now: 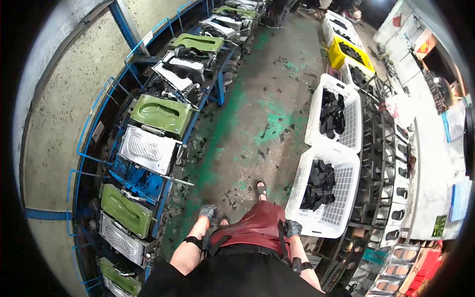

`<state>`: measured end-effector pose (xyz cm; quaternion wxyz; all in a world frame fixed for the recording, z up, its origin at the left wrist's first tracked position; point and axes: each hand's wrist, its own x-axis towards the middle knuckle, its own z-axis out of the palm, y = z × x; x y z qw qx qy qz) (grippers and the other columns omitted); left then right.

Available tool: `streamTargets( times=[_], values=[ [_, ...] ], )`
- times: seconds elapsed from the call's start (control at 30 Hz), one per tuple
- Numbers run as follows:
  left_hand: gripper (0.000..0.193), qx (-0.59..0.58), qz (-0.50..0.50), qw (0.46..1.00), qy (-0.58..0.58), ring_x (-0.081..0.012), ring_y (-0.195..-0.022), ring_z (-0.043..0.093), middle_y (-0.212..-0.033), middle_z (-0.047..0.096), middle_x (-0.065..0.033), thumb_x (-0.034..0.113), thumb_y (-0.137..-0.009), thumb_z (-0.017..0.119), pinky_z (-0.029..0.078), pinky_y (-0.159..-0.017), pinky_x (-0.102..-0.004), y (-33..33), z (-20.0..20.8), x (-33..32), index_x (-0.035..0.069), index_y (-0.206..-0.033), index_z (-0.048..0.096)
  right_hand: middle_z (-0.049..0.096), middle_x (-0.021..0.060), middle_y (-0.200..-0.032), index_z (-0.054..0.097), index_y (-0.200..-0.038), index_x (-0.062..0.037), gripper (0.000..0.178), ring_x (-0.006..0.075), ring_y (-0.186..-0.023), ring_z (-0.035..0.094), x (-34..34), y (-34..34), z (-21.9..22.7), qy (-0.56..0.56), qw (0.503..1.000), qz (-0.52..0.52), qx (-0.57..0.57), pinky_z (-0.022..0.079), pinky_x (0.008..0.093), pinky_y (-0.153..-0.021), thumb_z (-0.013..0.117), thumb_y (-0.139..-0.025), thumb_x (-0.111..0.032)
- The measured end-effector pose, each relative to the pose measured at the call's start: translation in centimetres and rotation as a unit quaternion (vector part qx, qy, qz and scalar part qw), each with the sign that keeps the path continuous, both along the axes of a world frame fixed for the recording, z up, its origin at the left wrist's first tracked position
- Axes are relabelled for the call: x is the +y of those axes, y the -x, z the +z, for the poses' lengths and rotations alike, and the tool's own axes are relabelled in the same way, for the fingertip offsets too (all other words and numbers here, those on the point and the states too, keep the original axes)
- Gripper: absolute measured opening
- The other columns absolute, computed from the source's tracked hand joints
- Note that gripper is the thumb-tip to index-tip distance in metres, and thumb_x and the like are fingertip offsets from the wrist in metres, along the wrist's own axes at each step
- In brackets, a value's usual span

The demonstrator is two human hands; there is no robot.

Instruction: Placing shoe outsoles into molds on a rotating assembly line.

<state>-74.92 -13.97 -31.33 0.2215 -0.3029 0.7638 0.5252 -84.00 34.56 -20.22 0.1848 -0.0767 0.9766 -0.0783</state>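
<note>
Head view: the gloved right hand (293, 228) is seen at the near left corner of a white crate (341, 213), in which black pieces (316, 187) are heaped; whether the rim is gripped, and how far the fingers are closed, cannot be told. The gloved left hand (208, 212) is lowered beside a red apron (255, 222), well apart from the crate; its grip cannot be made out either. Green moulds (161, 115) are lined up along the left.

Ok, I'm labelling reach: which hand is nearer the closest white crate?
Right: the right hand is by the near-left corner of the white crate; the left hand hangs farther off, to the crate's left.
</note>
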Motion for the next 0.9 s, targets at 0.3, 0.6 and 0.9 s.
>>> streamTargets(
  times=[0.3,0.6,0.9],
  values=[
    [0.029,0.199,0.067,0.945,0.253,-0.0377,-0.107,0.066,-0.111,0.071,-0.0171,0.028,-0.087,0.071,0.053,-0.095,-0.0448,37.1,23.4,-2.2,0.010,-0.109,0.075,0.065,0.0092,-0.064,0.070,-0.080,-0.0035,0.020,0.0197,-0.045,0.057,-12.8,40.2,4.4,0.329,0.910,-0.159,-0.196,0.045,0.0353,-0.044,0.066,-0.091,-0.020],
    [0.038,0.311,0.129,0.837,0.432,-0.0390,-0.124,0.059,-0.138,0.059,-0.0219,0.017,-0.095,0.057,0.048,-0.107,-0.0452,65.5,29.2,-25.9,0.004,-0.131,0.060,0.074,0.0090,-0.081,0.075,-0.100,0.0014,0.027,0.0144,-0.061,0.064,-47.1,62.6,14.2,0.361,0.915,0.020,-0.178,0.051,0.0313,-0.056,0.072,-0.092,-0.025],
    [0.022,0.256,0.029,0.894,0.366,-0.0376,-0.101,0.065,-0.103,0.067,-0.0200,0.014,-0.083,0.065,0.055,-0.086,-0.0468,73.3,29.1,-33.1,0.003,-0.102,0.070,0.064,0.0234,-0.112,0.052,-0.144,-0.0024,0.069,0.0426,-0.105,0.063,-71.2,77.1,20.2,0.232,0.899,0.340,0.152,0.053,0.0508,-0.091,0.075,-0.082,-0.023]
  ],
)
